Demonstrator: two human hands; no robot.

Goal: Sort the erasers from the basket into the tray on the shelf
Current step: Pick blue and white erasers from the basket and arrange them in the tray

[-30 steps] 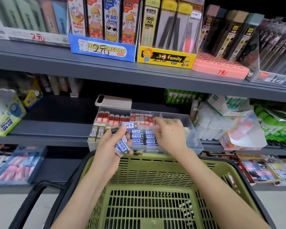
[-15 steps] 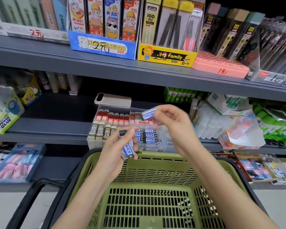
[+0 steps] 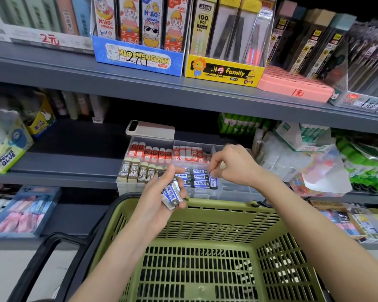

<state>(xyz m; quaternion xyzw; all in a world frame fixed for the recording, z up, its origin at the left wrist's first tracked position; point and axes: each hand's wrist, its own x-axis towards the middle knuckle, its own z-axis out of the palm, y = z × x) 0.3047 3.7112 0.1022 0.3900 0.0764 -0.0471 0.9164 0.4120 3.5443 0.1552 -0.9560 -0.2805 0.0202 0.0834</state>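
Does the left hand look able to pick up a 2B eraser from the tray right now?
Probably not: the left hand grips several blue erasers, so its grip is full, though the 2B erasers lie uncovered just beside it.

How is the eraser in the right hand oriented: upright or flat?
Upright. The right hand pinches the blue eraser by its top, long side vertical.

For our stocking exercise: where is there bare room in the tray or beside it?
The tray's front-right compartment, right of the blue erasers, looks bare; so does the shelf left of the tray. On its right, packets crowd.
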